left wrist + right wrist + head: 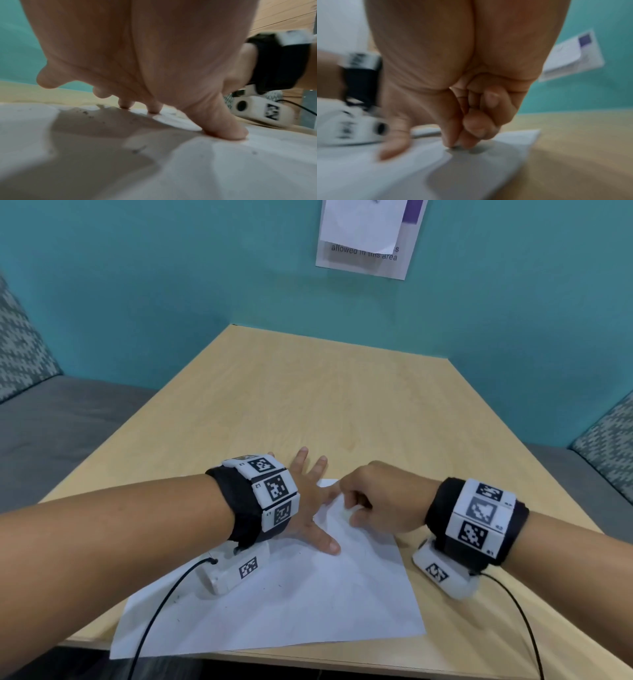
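Grip of the right hand: thumb and curled fingertips pinch the paper near its far corner. Just beside it, the left hand lies flat, its spread fingers pressing the sheet onto the table. From the pinch the paper runs toward the person, skewed near-left. It is white, thin and faintly speckled, and its near corner reaches the table edge.
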The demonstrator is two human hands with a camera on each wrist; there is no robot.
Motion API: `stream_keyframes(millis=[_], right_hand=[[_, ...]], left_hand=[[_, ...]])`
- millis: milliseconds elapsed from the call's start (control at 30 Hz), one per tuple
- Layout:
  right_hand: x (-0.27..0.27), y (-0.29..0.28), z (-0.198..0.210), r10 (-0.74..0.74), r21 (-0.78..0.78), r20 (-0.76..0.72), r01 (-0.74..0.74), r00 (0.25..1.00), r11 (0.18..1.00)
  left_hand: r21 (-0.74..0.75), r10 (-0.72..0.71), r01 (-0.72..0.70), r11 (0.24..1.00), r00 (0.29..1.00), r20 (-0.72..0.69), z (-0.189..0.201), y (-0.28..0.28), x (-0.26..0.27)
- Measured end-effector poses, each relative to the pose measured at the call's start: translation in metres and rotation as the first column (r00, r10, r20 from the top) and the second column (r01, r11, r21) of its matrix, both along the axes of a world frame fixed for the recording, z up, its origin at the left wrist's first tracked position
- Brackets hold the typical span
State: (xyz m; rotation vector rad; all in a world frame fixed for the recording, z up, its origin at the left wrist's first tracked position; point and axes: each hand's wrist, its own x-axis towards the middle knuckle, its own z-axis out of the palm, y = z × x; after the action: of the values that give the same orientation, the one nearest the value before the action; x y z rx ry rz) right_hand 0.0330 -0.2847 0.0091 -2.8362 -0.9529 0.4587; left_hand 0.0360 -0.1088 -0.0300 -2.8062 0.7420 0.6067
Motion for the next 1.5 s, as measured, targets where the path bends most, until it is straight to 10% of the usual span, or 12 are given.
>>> stream_keyframes(millis=[1500], right_hand=[[-0.016, -0.004, -0.001, 0.019, -0.002, -0.049, -0.019, 0.999, 1.0]], left_hand=[[-0.035, -0.047, 0.046, 0.998, 0.998, -0.031, 0.0, -0.005, -0.001]])
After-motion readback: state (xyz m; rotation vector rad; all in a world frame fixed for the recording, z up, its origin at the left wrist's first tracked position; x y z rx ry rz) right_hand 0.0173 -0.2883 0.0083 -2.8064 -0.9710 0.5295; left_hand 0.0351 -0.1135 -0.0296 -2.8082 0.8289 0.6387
